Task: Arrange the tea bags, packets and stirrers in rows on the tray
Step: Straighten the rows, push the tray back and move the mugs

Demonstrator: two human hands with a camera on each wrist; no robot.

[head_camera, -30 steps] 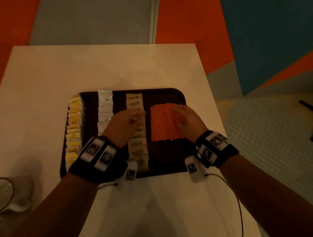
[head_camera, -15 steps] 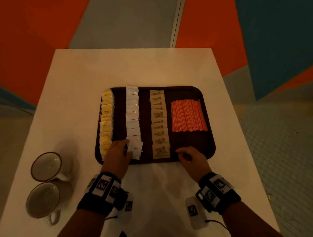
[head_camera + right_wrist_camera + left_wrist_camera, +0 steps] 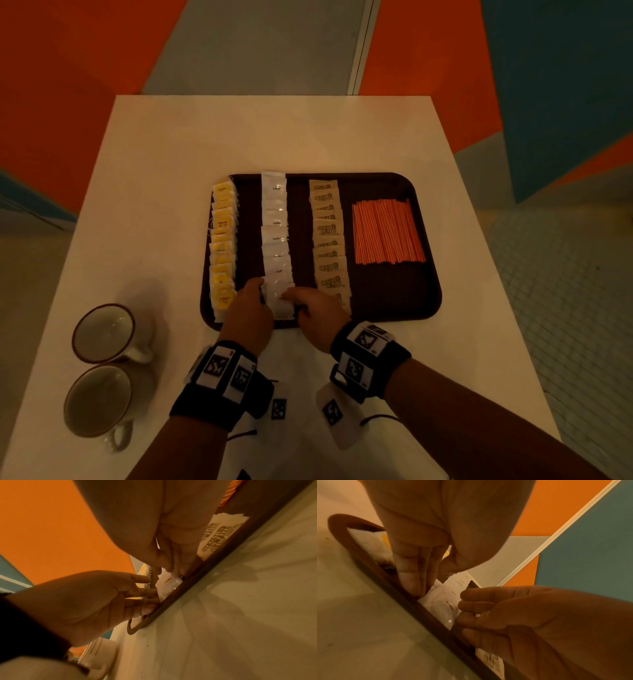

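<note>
The right hand (image 3: 317, 317) has joined the left hand (image 3: 248, 313), straight fingers (image 3: 471, 606) flanking white packets (image 3: 275, 240); two mugs (image 3: 102, 332).

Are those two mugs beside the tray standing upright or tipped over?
Upright. In the head view both mugs show round open mouths facing up, with their handles out to the side, on the table left of the tray.

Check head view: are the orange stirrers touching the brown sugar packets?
No: the orange stirrers lie apart from the brown sugar packets, with bare tray between them.
</note>
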